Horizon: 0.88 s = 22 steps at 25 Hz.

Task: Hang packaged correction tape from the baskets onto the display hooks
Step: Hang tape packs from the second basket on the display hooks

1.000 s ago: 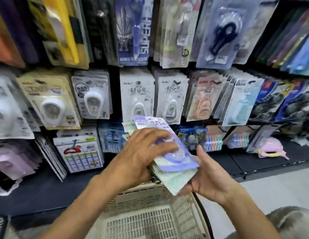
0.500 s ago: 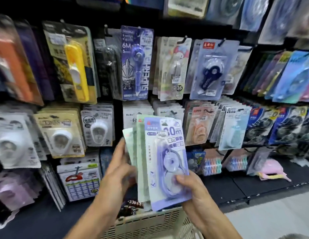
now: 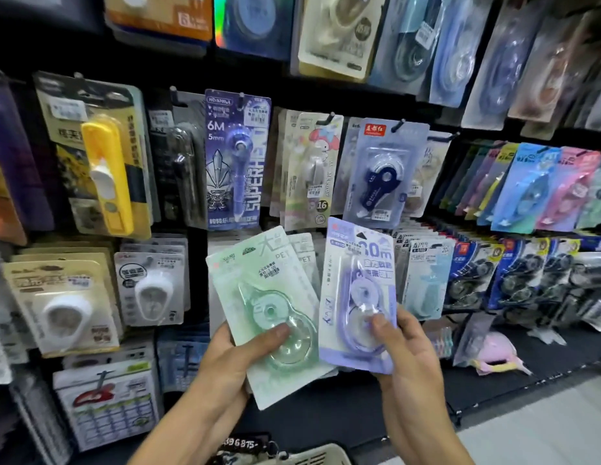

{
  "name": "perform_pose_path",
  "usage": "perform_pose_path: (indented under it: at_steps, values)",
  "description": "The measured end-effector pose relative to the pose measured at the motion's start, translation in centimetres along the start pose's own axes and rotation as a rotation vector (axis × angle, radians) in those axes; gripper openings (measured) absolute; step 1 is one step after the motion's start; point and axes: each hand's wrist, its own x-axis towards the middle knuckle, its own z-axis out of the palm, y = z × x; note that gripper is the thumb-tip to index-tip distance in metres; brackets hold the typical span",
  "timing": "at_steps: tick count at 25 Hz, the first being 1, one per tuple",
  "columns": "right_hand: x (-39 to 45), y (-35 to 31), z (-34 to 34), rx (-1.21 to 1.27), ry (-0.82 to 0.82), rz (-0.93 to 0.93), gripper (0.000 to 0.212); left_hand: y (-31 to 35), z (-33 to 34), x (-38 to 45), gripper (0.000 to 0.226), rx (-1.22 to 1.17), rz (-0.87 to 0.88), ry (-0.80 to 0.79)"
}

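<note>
My left hand [image 3: 235, 360] grips a small stack of green correction tape packs [image 3: 262, 303], thumb pressed on the front blister; more packs fan out behind the top one. My right hand [image 3: 403, 357] holds a single purple correction tape pack [image 3: 357, 283] upright by its lower right part, apart from the green stack. Both are raised in front of the display wall, just below a hook [image 3: 398, 125] carrying a dark blue correction tape pack [image 3: 383, 176]. The rim of the cream basket [image 3: 312, 456] shows at the bottom edge.
The black wall is packed with hanging stationery packs: a yellow one [image 3: 107, 169], a purple "6M" one [image 3: 237, 159], white ones [image 3: 151, 283], and rows of blue and pink packs [image 3: 540, 189] to the right. A dark shelf [image 3: 493, 380] and pale floor [image 3: 544, 427] lie lower right.
The packs rose from the basket up to the display. My right hand has drawn the purple pack off the stack to the right; my left hand keeps the green ones. The view tilted upward.
</note>
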Motion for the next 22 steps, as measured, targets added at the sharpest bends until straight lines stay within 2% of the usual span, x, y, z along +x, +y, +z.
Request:
perform_pose_path:
  at_steps: [3,6,8,12,14,15,17,18,19,22]
  values:
    - [2.4,-1.3,-2.5,-0.025,0.114,0.001,0.05,1.0,-0.7,0.9,0.063,0.075,0.037,0.026]
    - [4.2,-1.0,-4.6,-0.187,0.168,0.061,0.022,1.6,-0.7,1.3,0.056,0.131,0.069,-0.05]
    - [5.0,-0.6,-5.4,-0.282,0.18,0.067,0.015,1.5,-0.4,1.2,0.054,0.144,0.063,-0.08]
    - [5.0,0.3,-5.6,-0.316,0.221,0.194,0.043,0.9,-0.2,1.1,0.058,0.173,0.066,-0.063]
    - [3.4,1.2,-4.3,-0.408,0.141,0.111,0.046,0.4,0.2,0.9,0.07,0.234,0.07,-0.041]
    - [2.4,1.5,-3.2,-0.361,0.01,0.077,0.048,0.1,0.6,0.8,0.076,0.276,0.068,-0.036]
    - [0.8,1.7,-0.8,-0.282,-0.272,0.142,0.063,-0.5,1.1,0.8,0.079,0.328,0.068,-0.032]
    - [0.5,1.8,0.0,-0.262,-0.336,0.163,0.068,-0.7,1.3,0.8,0.076,0.329,0.062,-0.036]
    - [0.6,1.7,0.3,-0.219,-0.328,0.167,0.067,-0.6,1.3,0.8,0.074,0.311,0.05,-0.046]
    - [1.7,1.1,-0.4,-0.085,-0.15,0.107,0.059,0.1,0.7,0.8,0.068,0.261,0.051,-0.084]
